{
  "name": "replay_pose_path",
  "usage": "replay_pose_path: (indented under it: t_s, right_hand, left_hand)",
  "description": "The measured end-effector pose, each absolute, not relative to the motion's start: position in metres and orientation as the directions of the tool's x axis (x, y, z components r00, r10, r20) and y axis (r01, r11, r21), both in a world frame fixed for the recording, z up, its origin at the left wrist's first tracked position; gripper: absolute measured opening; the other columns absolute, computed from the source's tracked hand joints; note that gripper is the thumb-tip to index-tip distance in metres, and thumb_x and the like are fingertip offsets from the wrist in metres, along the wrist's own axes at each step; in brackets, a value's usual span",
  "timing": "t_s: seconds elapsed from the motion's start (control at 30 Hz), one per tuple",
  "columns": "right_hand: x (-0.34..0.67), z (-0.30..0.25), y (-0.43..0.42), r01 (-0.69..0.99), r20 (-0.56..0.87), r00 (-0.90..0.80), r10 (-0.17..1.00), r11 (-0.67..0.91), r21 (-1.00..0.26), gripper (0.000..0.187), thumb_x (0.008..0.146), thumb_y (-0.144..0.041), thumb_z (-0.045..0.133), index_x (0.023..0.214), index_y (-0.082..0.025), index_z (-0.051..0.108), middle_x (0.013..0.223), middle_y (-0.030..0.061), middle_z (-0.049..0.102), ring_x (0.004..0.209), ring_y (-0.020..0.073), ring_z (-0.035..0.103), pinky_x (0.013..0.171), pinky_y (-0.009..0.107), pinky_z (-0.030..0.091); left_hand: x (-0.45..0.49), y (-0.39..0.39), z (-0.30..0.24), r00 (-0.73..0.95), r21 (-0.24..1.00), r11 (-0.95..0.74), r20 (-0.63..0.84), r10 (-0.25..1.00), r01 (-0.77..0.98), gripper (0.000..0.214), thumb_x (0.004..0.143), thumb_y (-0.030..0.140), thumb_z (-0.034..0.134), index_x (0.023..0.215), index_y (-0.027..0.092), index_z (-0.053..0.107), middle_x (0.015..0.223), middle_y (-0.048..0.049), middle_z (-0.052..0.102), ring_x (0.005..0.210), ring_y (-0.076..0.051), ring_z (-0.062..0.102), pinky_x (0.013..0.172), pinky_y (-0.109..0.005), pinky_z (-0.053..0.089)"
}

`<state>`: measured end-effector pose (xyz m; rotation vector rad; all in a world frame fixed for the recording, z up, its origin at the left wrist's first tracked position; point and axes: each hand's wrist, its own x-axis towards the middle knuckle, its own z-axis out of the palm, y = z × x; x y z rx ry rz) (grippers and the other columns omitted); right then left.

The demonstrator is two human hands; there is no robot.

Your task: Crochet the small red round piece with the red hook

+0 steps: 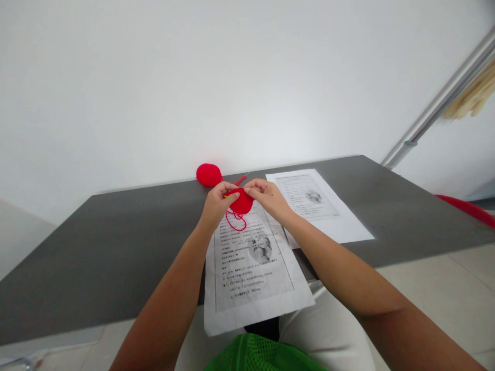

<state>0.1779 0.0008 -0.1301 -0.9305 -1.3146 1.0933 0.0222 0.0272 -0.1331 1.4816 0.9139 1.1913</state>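
Observation:
Both my hands meet over the dark grey table (96,242), holding a small red crocheted piece (242,202) between them. My left hand (217,202) pinches its left edge with closed fingers. My right hand (266,196) pinches its right edge, and a thin hook with a red handle (242,179) sticks out behind the fingers. A loop of red yarn (235,221) hangs from the piece down onto a printed sheet (251,268). A strand runs back to a red ball of yarn (209,174) by the wall.
A second printed sheet (320,206) lies to the right on the table. The white wall stands right behind the table. A metal pole (436,108) leans at the right, with a red object (469,208) below it. Green mesh fabric (259,355) lies on my lap.

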Motion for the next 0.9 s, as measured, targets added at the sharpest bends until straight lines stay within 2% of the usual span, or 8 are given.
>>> replay_pose_path:
  t_s: [0.57, 0.9]
  right_hand:
    - [0.1787, -0.133, 0.0024, -0.072, 0.26, -0.059, 0.964, 0.256, -0.964, 0.016, 0.073, -0.03, 0.061, 0.075, -0.015, 0.06, 0.061, -0.002, 0.06, 0.057, 0.0105, 0.054, 0.058, 0.024, 0.041]
    - [0.1789, -0.1311, 0.0019, -0.04, 0.259, -0.048, 0.965, 0.257, -0.966, 0.012, 0.072, -0.027, 0.058, 0.072, -0.015, 0.058, 0.057, -0.004, 0.056, 0.054, 0.0092, 0.051, 0.056, 0.023, 0.038]
  left_hand:
    - [0.022, 0.0278, -0.1343, 0.239, 0.97, -0.242, 0.238, 0.941, -0.011, 0.017, 0.064, 0.024, 0.069, 0.078, 0.016, 0.062, 0.069, 0.0007, 0.065, 0.063, -0.013, 0.057, 0.064, -0.025, 0.045]
    - [0.0221, 0.0263, -0.1323, 0.248, 0.963, -0.267, 0.251, 0.936, 0.032, 0.016, 0.064, 0.022, 0.068, 0.078, 0.016, 0.062, 0.071, 0.0005, 0.064, 0.065, -0.013, 0.057, 0.065, -0.026, 0.044]
